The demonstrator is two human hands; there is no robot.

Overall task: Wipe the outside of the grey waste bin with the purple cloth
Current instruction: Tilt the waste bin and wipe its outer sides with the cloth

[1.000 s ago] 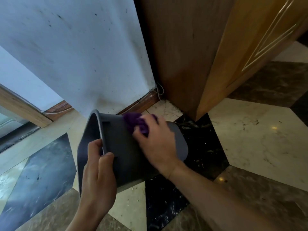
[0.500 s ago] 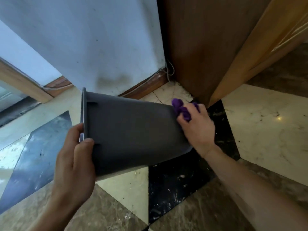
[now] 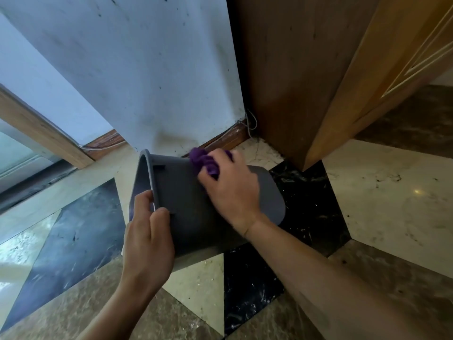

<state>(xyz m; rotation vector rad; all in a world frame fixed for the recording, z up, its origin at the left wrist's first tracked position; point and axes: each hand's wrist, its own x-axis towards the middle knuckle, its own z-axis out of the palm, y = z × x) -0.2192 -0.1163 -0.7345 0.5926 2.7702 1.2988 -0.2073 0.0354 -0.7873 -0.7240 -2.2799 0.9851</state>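
The grey waste bin (image 3: 186, 204) is held tipped on its side above the floor, its open mouth facing left and its flat base to the right. My left hand (image 3: 147, 239) grips the rim, thumb outside and fingers inside. My right hand (image 3: 232, 190) lies on the bin's upper side wall and is shut on the bunched purple cloth (image 3: 204, 161), which presses against the wall near the top edge. Most of the cloth is hidden under my fingers.
A white wall (image 3: 147, 69) with a wooden skirting board (image 3: 220, 141) stands just behind the bin. A wooden cabinet or door frame (image 3: 306, 82) rises at the right. The floor (image 3: 392, 192) is patterned marble tile; a loose cable (image 3: 251, 123) hangs in the corner.
My right hand with the cloth has slid left along the bin's side, from the base end back toward the rim. The bin has turned so that its mouth shows more.
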